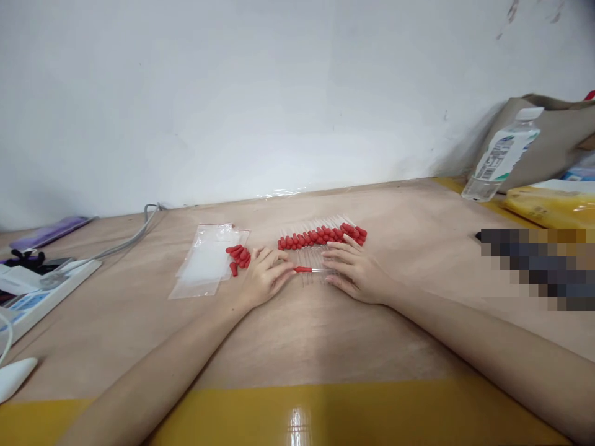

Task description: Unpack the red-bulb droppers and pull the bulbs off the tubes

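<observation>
My left hand (267,275) is closed, thumb and fingertips pinching the end of a red rubber bulb (304,269). That bulb sits on one end of a clear glass dropper tube (320,270), which lies sideways between my hands. My right hand (353,272) holds the tube's other end between thumb and fingers; its other fingers are spread. Beneath and between my hands lie several bare clear tubes (307,280). Just behind them runs a row of droppers with red bulbs (316,236). Loose red bulbs (239,255) lie in a pile beside my left hand.
Clear zip bags (199,263) lie left of the loose bulbs. A power strip (56,297) with cables and a white object (16,378) are at far left. On the right stand a plastic bottle (502,155) and a grey-brown bag (553,136), near a yellow packet (548,204).
</observation>
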`<action>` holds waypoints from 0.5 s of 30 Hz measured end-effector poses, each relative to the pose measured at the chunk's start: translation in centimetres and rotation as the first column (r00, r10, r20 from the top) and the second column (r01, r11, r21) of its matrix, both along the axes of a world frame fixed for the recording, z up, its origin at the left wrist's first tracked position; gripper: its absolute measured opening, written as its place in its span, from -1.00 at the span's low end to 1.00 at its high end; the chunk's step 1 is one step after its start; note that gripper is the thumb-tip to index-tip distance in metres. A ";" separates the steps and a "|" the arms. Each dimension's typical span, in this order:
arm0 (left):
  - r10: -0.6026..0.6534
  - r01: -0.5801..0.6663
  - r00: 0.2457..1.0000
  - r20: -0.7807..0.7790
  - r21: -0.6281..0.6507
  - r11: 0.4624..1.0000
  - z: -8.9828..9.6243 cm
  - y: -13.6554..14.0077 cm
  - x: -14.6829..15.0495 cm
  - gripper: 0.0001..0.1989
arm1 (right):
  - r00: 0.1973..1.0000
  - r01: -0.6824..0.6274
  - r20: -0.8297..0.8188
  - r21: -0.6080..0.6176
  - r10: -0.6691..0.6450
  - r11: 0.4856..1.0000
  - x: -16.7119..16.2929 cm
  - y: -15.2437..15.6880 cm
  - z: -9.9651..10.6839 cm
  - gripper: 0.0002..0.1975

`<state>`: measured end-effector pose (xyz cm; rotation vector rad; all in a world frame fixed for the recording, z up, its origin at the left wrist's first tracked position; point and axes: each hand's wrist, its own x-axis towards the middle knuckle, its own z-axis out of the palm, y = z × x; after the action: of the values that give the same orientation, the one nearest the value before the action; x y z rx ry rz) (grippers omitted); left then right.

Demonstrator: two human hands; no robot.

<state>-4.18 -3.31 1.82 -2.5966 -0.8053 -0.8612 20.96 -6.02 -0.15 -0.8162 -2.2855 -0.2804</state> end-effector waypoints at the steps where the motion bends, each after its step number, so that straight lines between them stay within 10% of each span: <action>1: -0.011 0.011 1.000 0.019 0.002 1.000 -0.1 0.0 0.0 -0.89 | 1.000 -0.004 0.003 0.000 0.004 1.000 0.0 0.0 -0.1 -0.77; 15: -0.255 0.276 0.959 0.122 -0.212 0.938 -0.8 0.1 1.8 -0.76 | 0.995 -0.070 -0.069 0.030 0.072 0.997 -0.3 -0.1 0.1 -0.84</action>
<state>-2.40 -3.19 1.03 -2.9359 -0.6141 -1.0244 20.63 -6.12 -0.05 -0.7175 -2.2347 -0.2466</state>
